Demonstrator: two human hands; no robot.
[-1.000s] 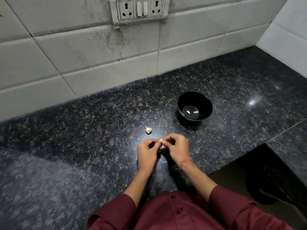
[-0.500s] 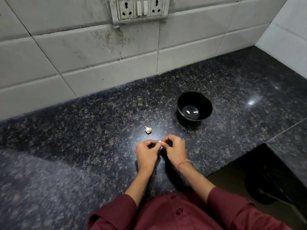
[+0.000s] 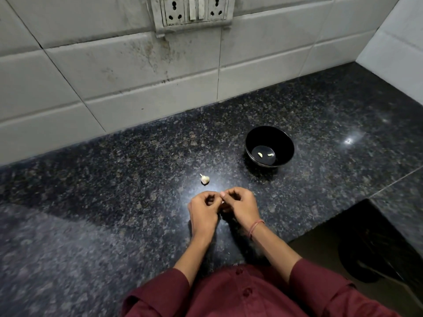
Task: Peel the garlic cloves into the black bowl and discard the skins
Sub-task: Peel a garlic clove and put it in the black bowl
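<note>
Dark granite desk lay under stained white wall tiles. I judged the grips met low over it so that skins would drop there. The left grip and the right grip had curled fingers pinching something tiny, probably a garlic clove, almost fully hidden. The black bowl stood well apart with two peeled cloves inside. One garlic piece waited near the grips.

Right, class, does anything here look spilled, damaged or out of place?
Only the wall tiles under the socket panel: dark stains streak them. The black bowl stands upright with two peeled cloves inside, the garlic piece lies on the counter, and the left hand and right hand pinch a clove.
</note>
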